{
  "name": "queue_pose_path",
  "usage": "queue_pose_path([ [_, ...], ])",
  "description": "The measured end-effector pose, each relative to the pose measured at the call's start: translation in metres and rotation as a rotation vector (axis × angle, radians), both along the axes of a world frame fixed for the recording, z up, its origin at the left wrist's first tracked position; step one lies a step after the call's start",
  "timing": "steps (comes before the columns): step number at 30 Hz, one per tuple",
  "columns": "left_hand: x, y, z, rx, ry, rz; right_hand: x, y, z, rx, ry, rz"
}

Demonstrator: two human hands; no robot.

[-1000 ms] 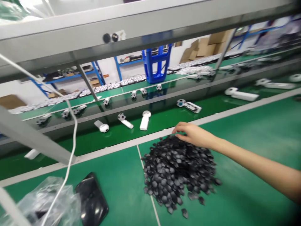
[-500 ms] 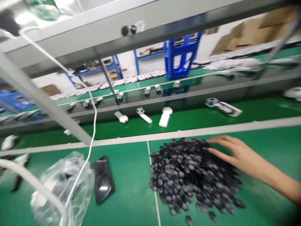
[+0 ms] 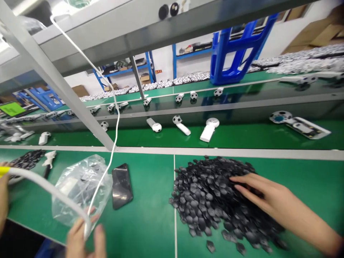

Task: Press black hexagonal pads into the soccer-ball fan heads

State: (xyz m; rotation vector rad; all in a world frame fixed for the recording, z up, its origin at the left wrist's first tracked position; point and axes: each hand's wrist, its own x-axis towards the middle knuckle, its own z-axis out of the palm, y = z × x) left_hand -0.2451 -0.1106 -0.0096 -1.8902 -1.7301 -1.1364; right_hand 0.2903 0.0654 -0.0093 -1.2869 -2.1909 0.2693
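On green matting (image 3: 150, 222), right hand (image 3: 268, 204) open on black hexagonal pieces (image 3: 209, 200), left hand (image 3: 83, 240) — grip unclear — behind white cable (image 3: 45, 182)

The left hand (image 3: 83, 240) is cut off by the lower frame edge, its fingers blurred. The right hand (image 3: 266, 200) is cut off at the forearm by the right edge. The contents of the plastic bag (image 3: 80, 190) are obscured by film; the lower layers of the heap of dark pieces (image 3: 206, 200) are hidden.
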Motion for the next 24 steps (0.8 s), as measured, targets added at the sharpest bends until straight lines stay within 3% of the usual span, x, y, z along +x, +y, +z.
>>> queue_pose_path([
  [1,0.024,0.006,-0.004,-0.03,-0.033,0.002,-0.007,0.0,0.005,0.01,0.001,0.019],
  [3,0.071,0.027,-0.003,-0.083,-0.096,-0.113,-0.022,0.0,0.011,0.03,0.002,0.05],
  [6,0.126,0.066,0.009,-0.068,-0.045,-0.34,-0.041,-0.002,0.012,0.082,0.01,0.083],
  [7,0.139,0.079,0.014,-0.133,-0.027,-0.417,-0.046,-0.003,0.011,0.104,0.014,0.092],
  [9,0.161,0.104,0.02,-0.43,0.05,-0.539,-0.053,-0.005,0.009,0.145,0.022,0.11],
  [11,0.177,0.124,0.021,-0.515,0.127,-0.636,-0.055,-0.008,0.008,0.182,0.026,0.123],
  [16,0.197,0.152,0.003,-0.551,0.235,-0.785,-0.052,-0.02,0.012,0.247,0.019,0.129],
  [24,0.178,0.15,-0.017,-0.401,0.252,-0.725,-0.065,-0.036,0.014,0.218,-0.061,0.182],
])
